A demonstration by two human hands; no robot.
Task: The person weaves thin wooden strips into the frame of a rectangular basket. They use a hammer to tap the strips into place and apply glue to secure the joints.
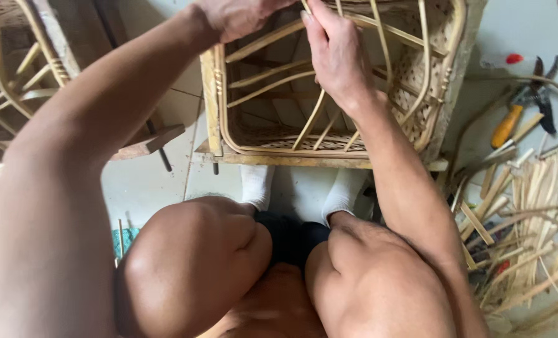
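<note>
The rattan basket frame [329, 81] rests on a low wooden stand [279, 159] just beyond the person's socked feet, its top edge cut off by the picture's upper border. It is pale, with curved ribs and woven walls. The right hand [336, 53] pinches one thin rib at the rim; the left hand [235, 15] grips the rim (fingers partly out of view). Bamboo strips [529, 219] and pliers [529, 103] crowd the floor to the right
</note>
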